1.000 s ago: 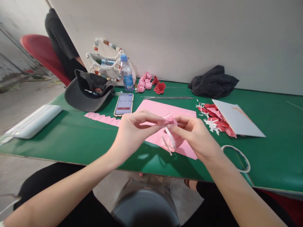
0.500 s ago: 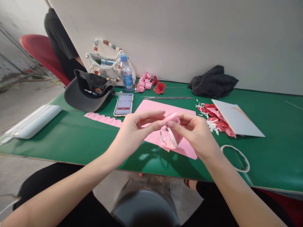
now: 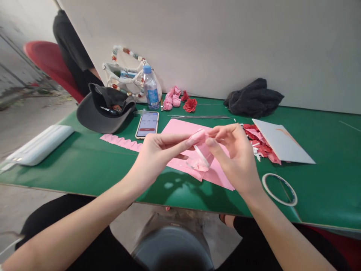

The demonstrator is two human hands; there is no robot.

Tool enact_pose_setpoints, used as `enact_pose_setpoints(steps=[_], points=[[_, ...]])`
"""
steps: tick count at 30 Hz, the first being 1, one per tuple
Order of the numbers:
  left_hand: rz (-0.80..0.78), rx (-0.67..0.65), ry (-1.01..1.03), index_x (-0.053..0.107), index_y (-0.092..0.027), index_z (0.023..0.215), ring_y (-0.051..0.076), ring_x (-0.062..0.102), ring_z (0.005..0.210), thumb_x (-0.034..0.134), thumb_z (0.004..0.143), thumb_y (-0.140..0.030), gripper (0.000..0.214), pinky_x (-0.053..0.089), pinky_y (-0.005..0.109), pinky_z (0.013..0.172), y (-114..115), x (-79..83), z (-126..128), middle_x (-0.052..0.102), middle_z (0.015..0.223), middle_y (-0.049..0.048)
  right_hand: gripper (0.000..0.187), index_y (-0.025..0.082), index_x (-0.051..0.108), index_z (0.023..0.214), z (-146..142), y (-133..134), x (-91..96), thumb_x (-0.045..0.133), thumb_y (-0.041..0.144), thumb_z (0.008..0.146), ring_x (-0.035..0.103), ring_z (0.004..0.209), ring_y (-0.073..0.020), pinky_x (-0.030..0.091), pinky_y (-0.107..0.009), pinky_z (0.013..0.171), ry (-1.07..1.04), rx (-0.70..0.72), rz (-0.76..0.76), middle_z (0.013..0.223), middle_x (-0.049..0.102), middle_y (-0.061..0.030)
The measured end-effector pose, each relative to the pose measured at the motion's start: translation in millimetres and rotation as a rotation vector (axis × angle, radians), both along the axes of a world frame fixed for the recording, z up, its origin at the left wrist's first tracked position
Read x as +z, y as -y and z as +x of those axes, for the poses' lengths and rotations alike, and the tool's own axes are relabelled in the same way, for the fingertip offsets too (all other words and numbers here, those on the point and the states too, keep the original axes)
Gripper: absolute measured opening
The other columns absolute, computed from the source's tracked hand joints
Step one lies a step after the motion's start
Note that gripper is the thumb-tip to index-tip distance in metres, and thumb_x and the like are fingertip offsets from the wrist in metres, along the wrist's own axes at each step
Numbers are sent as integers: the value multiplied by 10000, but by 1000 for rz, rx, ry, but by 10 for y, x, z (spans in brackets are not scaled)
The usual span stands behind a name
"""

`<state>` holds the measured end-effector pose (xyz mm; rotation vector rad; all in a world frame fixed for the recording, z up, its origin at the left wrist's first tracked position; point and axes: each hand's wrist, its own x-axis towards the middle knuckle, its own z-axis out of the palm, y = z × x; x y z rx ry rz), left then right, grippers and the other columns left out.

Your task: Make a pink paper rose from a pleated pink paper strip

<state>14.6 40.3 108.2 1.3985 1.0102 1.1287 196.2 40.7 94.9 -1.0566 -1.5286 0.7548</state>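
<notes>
The left hand pinches a pink paper strip over the pink sheets, near the front edge of the counter; whether the right hand grips too, I can't tell. Squeezing hard might crease it, or its dangling end could snag.
</notes>
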Motion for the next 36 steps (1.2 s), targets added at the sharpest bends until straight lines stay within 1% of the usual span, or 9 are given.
enact_pose_setpoints(steps=[2,5,11,15,17,19,22,29,36], points=[[-6,-5,-5,803,-270,1021,223,717,965,717,864,-386,214,588,236,720,-9,17,-3,788,1024,33,201,239,600,767,-11,36,32,735,374,832,593,1159,-237,474,-423,1023,185,-8,88,1157,602,-64],[-20,-21,-4,799,-260,1036,220,712,978,705,876,-385,224,582,240,740,-11,33,-8,781,1051,42,163,237,669,738,-8,76,81,726,350,841,547,1251,-260,447,-446,1072,330,66,66,1327,545,-60],[-3,57,1,791,-283,1049,243,697,1042,719,853,-429,254,580,265,756,-32,39,-43,778,1082,39,230,261,694,680,194,48,199,700,417,850,528,1309,-285,442,-474,1081,495,168,-128,1415,546,4],[0,100,-10,799,-288,1022,245,703,1021,737,830,-451,260,575,265,736,-43,45,-60,781,1070,39,325,259,673,574,476,-8,265,712,467,820,556,1283,-349,498,-502,999,726,259,-233,1395,600,8],[1,94,-5,795,-295,1035,235,708,1008,735,836,-442,256,572,249,719,-43,46,-61,777,1086,34,268,276,709,622,603,-47,286,742,486,785,573,1259,-366,525,-491,952,770,307,-259,1377,620,7],[-4,74,-7,793,-300,1042,222,713,996,728,847,-431,244,568,230,709,-39,48,-58,778,1082,29,197,316,765,845,667,-89,299,749,499,775,598,1230,-351,540,-465,926,670,311,-292,1338,651,-17],[-26,19,-12,797,-300,1034,210,720,979,719,858,-422,228,565,210,699,-24,59,-47,788,1034,26,319,308,720,1083,587,-136,284,704,500,828,639,1174,-275,533,-406,953,325,207,-268,1216,711,-46],[-12,-11,-22,792,-307,1053,195,723,928,712,869,-394,219,570,199,664,14,48,2,788,1018,17,230,212,760,930,106,-98,84,777,395,792,719,854,-191,568,-319,792,-32,308,-354,916,775,-36],[49,44,-79,787,-292,1066,192,714,871,749,838,-312,232,583,192,608,7,-7,17,795,989,12,204,194,782,918,53,-76,28,803,325,763,714,740,-172,564,-289,703,-108,267,-400,818,777,-35]])
